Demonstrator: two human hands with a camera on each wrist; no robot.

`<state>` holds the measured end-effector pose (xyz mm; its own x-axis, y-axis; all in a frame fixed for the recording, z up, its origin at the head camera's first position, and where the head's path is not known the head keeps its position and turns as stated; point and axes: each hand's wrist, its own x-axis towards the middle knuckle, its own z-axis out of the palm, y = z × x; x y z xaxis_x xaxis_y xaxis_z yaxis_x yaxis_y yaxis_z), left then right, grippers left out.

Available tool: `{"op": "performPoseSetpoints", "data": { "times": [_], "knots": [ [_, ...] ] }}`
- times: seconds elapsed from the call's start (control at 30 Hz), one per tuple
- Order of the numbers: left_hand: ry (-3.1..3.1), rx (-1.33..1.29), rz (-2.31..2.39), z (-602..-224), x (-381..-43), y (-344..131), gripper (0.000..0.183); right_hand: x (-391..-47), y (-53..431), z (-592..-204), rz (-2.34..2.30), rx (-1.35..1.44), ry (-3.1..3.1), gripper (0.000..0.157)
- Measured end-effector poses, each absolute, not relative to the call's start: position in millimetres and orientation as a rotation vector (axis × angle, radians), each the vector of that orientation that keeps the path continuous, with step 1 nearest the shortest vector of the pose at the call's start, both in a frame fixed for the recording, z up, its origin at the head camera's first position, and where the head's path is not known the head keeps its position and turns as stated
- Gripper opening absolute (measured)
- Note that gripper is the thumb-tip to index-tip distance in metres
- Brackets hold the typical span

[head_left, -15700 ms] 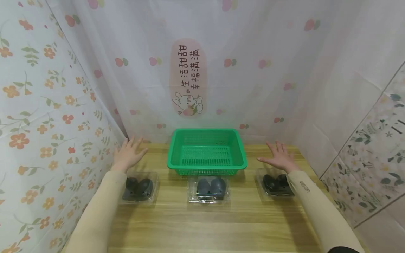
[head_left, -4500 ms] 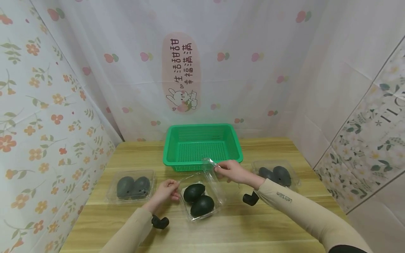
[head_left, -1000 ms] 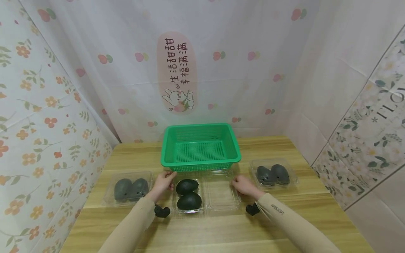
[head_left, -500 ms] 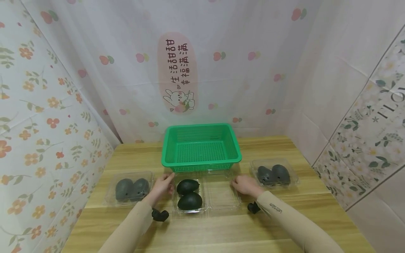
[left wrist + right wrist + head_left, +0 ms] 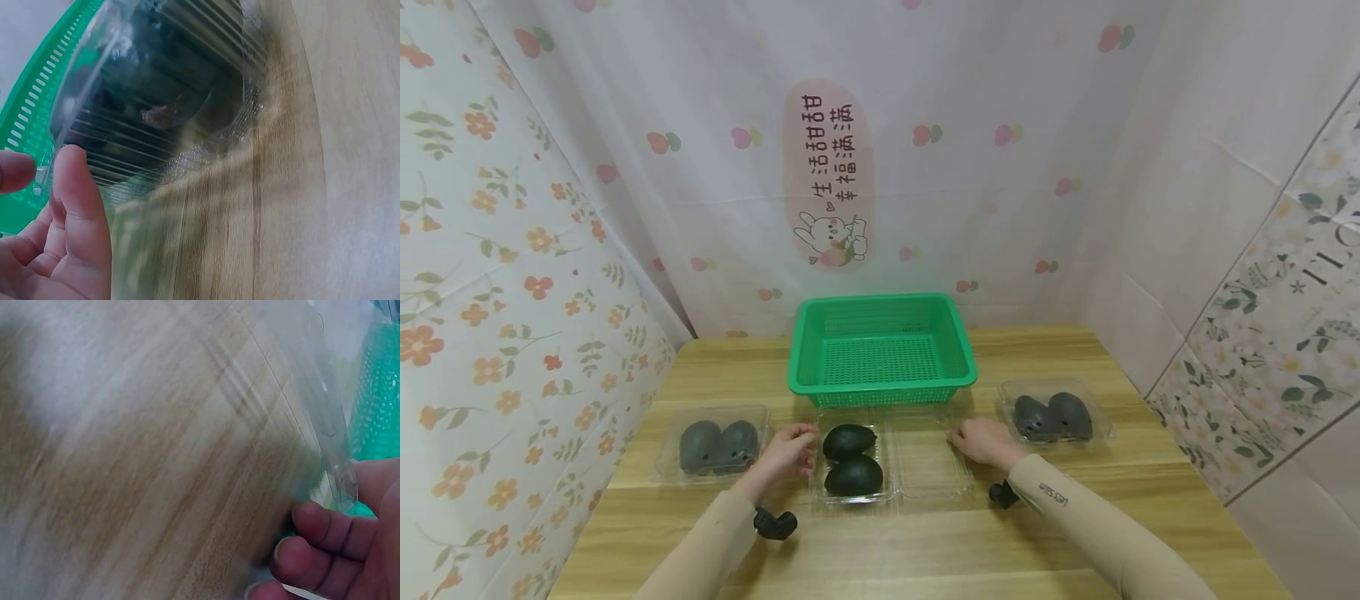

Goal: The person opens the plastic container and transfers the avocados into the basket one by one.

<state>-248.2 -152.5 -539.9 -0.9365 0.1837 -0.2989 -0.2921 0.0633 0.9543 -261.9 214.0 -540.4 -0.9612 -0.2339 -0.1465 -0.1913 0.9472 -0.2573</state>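
Observation:
An opened clear plastic clamshell box (image 5: 852,502) lies at the table's middle, two dark green avocados (image 5: 853,476) in its left half. Its clear lid (image 5: 931,482) is folded flat to the right. My left hand (image 5: 788,452) is at the box's left side; in the left wrist view its thumb and forefinger (image 5: 78,194) stand apart at the rim, with a fingertip close to the plastic. On the lid's right edge, my right hand (image 5: 987,442) pinches the plastic between thumb and curled fingers (image 5: 319,562), seen in the right wrist view.
A green perforated basket (image 5: 883,389) stands behind the box. Closed clear boxes with dark avocados lie on either side, one at left (image 5: 711,450) and one at right (image 5: 1054,412). Patterned curtains (image 5: 880,200) enclose the wooden table (image 5: 910,558) behind and at both sides.
The middle box was closed at first, then turned with its lid lifted; now it lies opened out flat. Over the last half second my left fingers have loosened from its rim.

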Motion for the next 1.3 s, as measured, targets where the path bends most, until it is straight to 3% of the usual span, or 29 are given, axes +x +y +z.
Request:
{"op": "performPoseSetpoints", "data": {
  "times": [0.87, 1.3],
  "knots": [
    [1.971, -0.058, 1.991, -538, -242, -152, 0.042, -261, 215, -547, -0.394, -0.313, 2.952, 0.049],
    [1.987, -0.069, 1.991, -540, -243, -153, 0.041, -262, 208, -529, -0.492, -0.398, 3.006, 0.048]
  ]
}}
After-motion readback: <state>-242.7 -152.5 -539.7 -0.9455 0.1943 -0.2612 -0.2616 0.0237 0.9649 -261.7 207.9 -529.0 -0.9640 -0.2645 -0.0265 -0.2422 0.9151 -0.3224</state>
